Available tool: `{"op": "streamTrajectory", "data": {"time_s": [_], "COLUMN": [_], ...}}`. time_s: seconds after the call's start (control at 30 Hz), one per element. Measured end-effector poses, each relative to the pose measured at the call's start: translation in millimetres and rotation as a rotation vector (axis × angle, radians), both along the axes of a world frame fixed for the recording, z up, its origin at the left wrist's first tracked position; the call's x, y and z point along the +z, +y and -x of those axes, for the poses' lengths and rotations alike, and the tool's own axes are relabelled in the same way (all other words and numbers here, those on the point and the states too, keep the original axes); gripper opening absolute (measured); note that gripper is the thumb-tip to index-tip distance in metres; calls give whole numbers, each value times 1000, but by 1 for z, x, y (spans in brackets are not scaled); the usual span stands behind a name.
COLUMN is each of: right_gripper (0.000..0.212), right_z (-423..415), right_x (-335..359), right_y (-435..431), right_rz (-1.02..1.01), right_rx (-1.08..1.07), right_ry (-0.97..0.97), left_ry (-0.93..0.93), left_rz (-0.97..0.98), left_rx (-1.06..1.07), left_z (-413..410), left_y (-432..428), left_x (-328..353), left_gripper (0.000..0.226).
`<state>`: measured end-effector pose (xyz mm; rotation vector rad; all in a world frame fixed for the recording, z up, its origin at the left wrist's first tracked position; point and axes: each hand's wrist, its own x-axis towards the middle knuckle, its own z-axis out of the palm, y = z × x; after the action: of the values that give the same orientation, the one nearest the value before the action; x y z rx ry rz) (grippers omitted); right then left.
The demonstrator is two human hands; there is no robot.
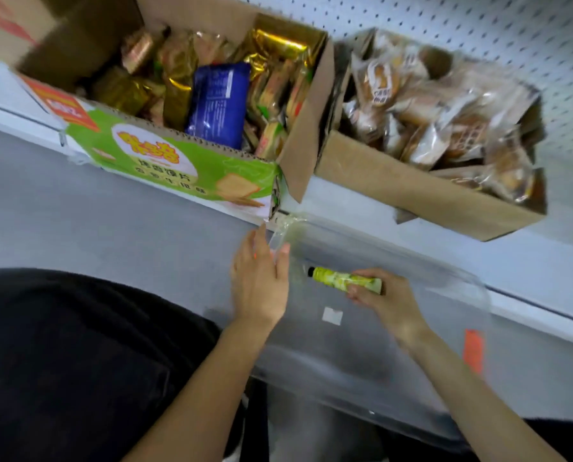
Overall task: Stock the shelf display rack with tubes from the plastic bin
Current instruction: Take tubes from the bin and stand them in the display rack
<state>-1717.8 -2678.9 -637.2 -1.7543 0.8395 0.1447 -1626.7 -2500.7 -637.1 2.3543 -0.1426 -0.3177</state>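
Standing right next to them: the person is down low, dark trousers point(62, 361) nearest me, both forearms out over a clear plastic bin point(361, 371). The left hand point(260, 278) has straight fingers and nothing in it. It sits at the bin's left corner, steadying it I'd guess. The right hand point(381, 298) has its grip closed round the tail end of a yellow-green tube point(341, 280), black cap pointing left. The tube is inside the bin's outline, but it's too blurry to tell if it's off the bottom.

So I'd call this the pick-up step: tube in hand, not on the rack yet. Next it has to clear the bin wall and go up to the display rack, which I honestly can't spot.

Beyond the bin is a white shelf point(558, 261) with a green carton point(165, 158) of wrapped snacks, a brown carton point(411, 195) of bagged pastries beside it, and pegboard point(478, 21) behind.
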Motion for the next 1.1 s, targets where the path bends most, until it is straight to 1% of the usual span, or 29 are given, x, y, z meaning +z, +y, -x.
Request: {"op": "streamTrajectory", "data": {"time_s": [0.07, 0.17, 0.2, 0.3, 0.33, 0.43, 0.5, 0.57, 0.63, 0.7, 0.8, 0.87, 0.93, 1.03, 1.1], "right_gripper": [18, 16, 15, 18, 21, 18, 21, 17, 10, 9, 14, 16, 19, 15, 12], "right_z": [-6, -10, -10, -11, -12, -20, -29, -37, -46, -59, -84, -102, -119, -140, -152], "right_x": [45, 110, 132, 188, 206, 255, 291, 333, 370, 401, 433, 447, 457, 464, 465], "right_y": [-7, -11, -10, -9, -8, -4, 1, 8, 12, 11, 1, -3, -3, -2, -1], "right_rz": [88, 378, 440, 520, 550, 628, 745, 792, 817, 848, 874, 873, 884, 1013, 1069], "right_rx": [94, 217, 242, 308, 335, 406, 436, 462, 490, 509, 473, 435, 414, 425, 429], "right_ry": [-57, -140, -171, -288, -323, -428, -521, -615, -683, -708, -720, -726, -703, -618, -595], "left_ry": [-168, -351, -399, -588, -640, -739, -782, -753, -696, -707, -661, -607, -591, -539, -532], "left_rz": [79, 206, 252, 352, 367, 394, 419, 396, 271, 124, 41, -14, -69, -57, -65], "left_rx": [-44, -3, 24, 56, 64, 89, 48, -73, -219, -318, -378, -414, -444, -458, -465], "left_z": [-11, -20, -21, -28, -32, -48, -59, -69, -78, -89, -107, -120, -133, -148, -154], "left_y": [-11, -20, -22, -18, -14, -1, 6, 11, 13, 14, 11, 8, 6, 3, 2], "left_x": [37, 93, 111, 162, 178, 225, 252, 276, 292, 300, 311, 314, 315, 311, 306], "left_gripper": [53, 50, 47, 33, 31, 34, 36, 38, 45, 54, 63, 66, 68, 67, 66]}}
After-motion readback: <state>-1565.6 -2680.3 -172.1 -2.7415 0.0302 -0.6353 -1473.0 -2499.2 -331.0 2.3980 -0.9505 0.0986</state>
